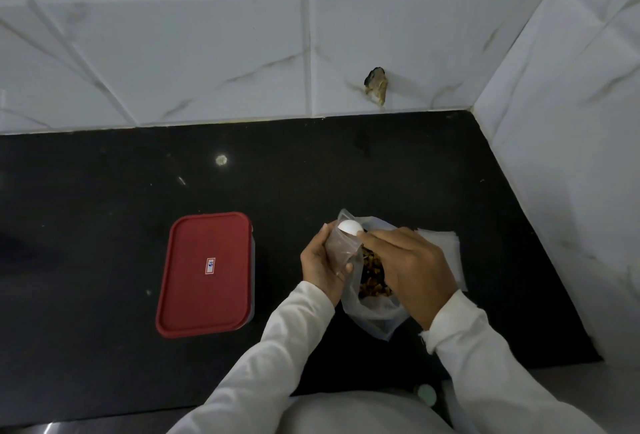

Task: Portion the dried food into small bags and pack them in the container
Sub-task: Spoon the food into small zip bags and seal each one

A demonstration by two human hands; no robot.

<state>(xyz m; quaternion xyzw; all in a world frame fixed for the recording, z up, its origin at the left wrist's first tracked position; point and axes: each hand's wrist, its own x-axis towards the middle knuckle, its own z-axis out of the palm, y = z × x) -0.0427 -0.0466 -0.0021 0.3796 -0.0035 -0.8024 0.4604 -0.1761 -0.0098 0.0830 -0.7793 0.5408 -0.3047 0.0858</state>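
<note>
My left hand (320,265) grips a small clear bag (341,246) held upright over the black counter. My right hand (405,265) holds a white spoon (349,227) whose bowl sits at the small bag's mouth. Under both hands lies a large clear bag (375,312), open, with brown dried food (372,277) inside. A container with a red lid (206,272), closed, stands on the counter to the left of my hands. A stack of flat small bags (448,253) lies to the right, partly hidden by my right hand.
The black counter (104,191) ends at white tiled walls (207,52) behind and to the right. A dark broken spot (375,85) marks the back wall low down. The counter's front edge runs close to my body.
</note>
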